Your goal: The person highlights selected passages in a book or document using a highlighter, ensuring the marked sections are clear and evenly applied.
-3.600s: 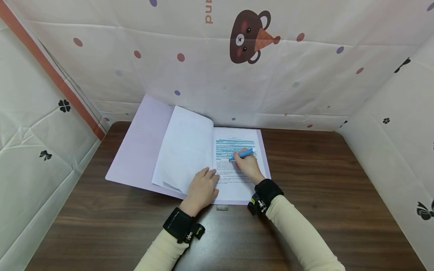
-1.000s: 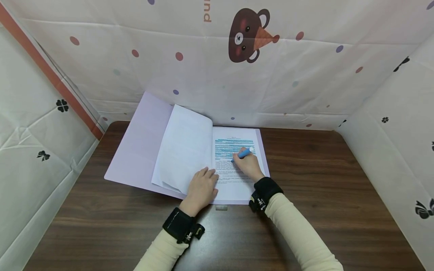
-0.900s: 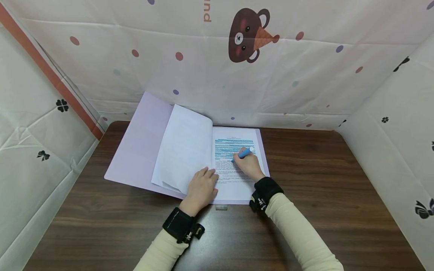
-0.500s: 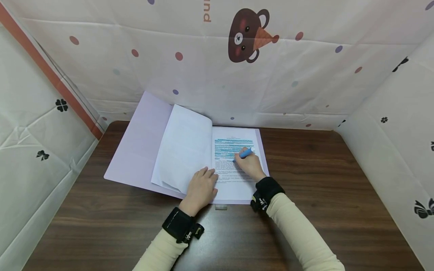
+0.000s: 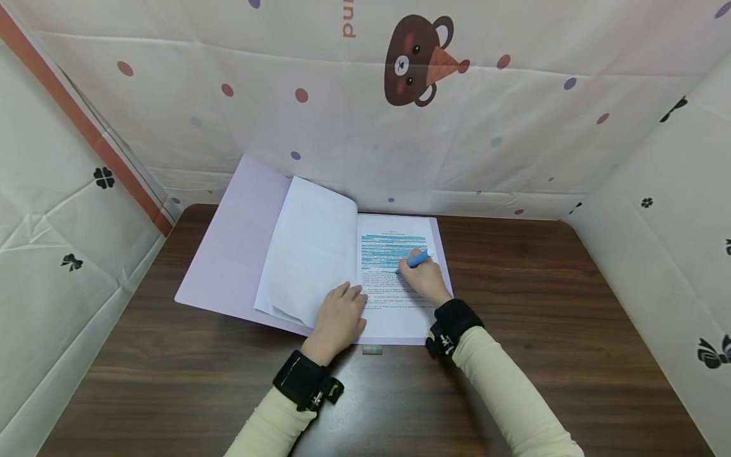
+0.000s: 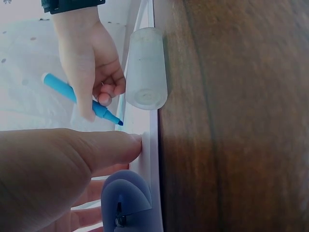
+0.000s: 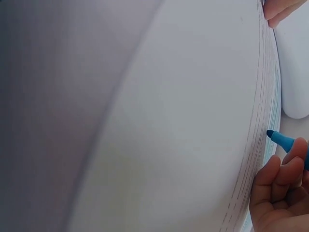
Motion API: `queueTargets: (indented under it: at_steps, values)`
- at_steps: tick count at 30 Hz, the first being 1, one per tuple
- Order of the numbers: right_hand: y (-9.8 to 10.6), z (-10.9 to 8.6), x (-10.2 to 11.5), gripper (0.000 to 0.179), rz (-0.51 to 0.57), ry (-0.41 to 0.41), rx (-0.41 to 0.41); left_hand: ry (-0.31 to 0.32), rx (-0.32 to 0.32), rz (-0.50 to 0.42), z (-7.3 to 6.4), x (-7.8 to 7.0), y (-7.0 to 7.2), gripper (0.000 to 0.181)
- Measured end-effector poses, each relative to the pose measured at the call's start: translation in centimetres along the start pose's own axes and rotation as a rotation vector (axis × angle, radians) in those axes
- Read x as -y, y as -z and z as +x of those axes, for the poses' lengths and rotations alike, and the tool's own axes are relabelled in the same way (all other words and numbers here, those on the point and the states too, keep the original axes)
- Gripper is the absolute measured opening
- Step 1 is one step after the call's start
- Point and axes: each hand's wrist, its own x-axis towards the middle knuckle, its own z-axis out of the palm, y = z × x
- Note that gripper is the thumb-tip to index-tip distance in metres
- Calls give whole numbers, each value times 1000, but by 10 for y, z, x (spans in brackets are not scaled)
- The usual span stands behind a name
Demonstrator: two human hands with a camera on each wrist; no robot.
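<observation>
A lavender folder (image 5: 228, 241) lies open on the wooden table, its turned white sheets (image 5: 320, 241) spread to the left. On the right is a printed page (image 5: 394, 324), its upper lines coloured blue. My right hand (image 5: 425, 279) pinches a blue highlighter (image 5: 419, 259) slantwise, its dark tip (image 7: 270, 133) at a text line just below the coloured block. My left hand (image 5: 338, 317) rests with extended fingers on the lower part of the pages, near the fold. In the left wrist view, the highlighter (image 6: 63, 88) shows behind my left thumb (image 6: 113, 147).
A small frosted cylinder (image 5: 372, 350) lies on the table (image 5: 542, 304) at the folder's front edge; it looks large in the left wrist view. Printed cloth walls (image 5: 257, 127) surround the table at the back and both sides. Each wrist carries a black strap with a camera.
The right hand has slid slightly rightward with the highlighter, its tip moving along the same text line. The left hand and the folder stay in place.
</observation>
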Motion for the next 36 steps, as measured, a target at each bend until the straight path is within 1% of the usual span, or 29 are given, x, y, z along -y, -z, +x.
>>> queueTargets:
  at_steps: [7, 15, 22, 27, 36]
  values:
    - [4, 0, -5, 27, 23, 3, 7, 10, 13, -7, 0, 0, 1, 44]
    - [8, -1, -7, 27, 1, 5, 0, 11, 23, 0, -1, -1, 2, 45]
    - [10, -1, -8, 28, 42, 4, -18, 8, 17, 4, -1, -1, 3, 44]
    - [11, 0, -10, 27, 25, 6, -15, 7, 21, 14, 0, -1, 2, 45]
    - [13, 0, -14, 27, 10, -9, -21, -9, -7, 27, 0, -1, 2, 44]
